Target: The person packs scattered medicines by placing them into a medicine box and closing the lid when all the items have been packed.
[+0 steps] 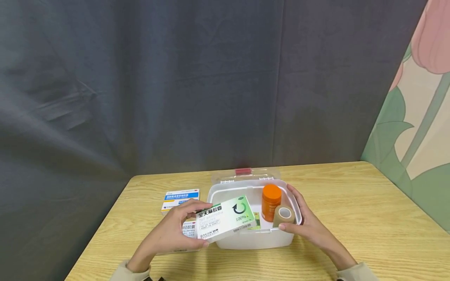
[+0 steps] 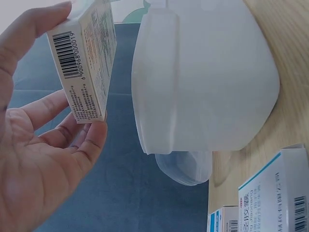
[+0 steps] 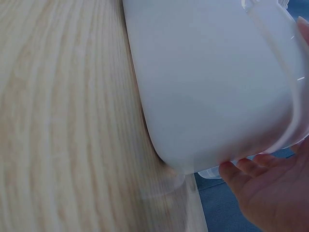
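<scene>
My left hand (image 1: 179, 228) grips a white and green medicine box (image 1: 225, 218) by its left end, thumb below and fingers above. The medicine box is tilted and held over the front left of a white plastic box (image 1: 253, 241). In the left wrist view, the barcode end of the medicine box (image 2: 77, 72) faces the camera. My right hand (image 1: 307, 222) holds the plastic box at its right side, thumb at the front rim and fingers along the outer wall. Inside stand an orange bottle (image 1: 271, 203) and a tan bandage roll (image 1: 283, 217); a green-yellow packet (image 1: 257, 221) is partly hidden.
A blue and white medicine box (image 1: 181, 198) lies left of the plastic box. Another white medicine box (image 1: 190, 229) is partly covered by my left hand. The plastic box's clear lid (image 1: 260, 172) is folded back behind it. A dark curtain (image 1: 211, 86) hangs behind the wooden table (image 1: 351, 203).
</scene>
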A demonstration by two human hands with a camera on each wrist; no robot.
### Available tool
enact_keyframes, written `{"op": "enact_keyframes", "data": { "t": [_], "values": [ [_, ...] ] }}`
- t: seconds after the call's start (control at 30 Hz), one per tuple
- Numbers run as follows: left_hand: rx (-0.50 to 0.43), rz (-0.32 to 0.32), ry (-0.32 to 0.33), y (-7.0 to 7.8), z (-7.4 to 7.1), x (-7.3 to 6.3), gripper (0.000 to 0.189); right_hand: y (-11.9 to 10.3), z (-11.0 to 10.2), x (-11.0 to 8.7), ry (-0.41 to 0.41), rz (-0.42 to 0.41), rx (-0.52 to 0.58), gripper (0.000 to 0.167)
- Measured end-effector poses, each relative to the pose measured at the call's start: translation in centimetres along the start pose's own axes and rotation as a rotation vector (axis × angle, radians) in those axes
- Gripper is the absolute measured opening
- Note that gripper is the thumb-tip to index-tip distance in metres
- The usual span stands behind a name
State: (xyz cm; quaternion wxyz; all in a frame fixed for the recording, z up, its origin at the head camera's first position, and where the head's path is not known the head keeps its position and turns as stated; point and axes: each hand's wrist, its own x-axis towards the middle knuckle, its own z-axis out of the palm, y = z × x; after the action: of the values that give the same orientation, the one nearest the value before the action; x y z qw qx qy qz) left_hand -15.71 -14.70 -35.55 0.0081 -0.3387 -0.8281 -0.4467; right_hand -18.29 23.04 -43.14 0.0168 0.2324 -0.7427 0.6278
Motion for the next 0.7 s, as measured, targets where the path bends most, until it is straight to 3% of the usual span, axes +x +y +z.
{"op": "enact_keyframes", "data": {
  "t": [0.37,0.7],
  "values": [
    [-0.023,0.035,-0.02,0.1,-0.2,1.8,0.073,-0.3,0.1,0.0,0.005,0.004,-0.001,0.101],
    [-0.023,0.013,-0.025,-0.9,-0.2,3.0,0.071,-0.2,0.0,0.0,-0.002,0.004,0.007,0.101]
  ]
}}
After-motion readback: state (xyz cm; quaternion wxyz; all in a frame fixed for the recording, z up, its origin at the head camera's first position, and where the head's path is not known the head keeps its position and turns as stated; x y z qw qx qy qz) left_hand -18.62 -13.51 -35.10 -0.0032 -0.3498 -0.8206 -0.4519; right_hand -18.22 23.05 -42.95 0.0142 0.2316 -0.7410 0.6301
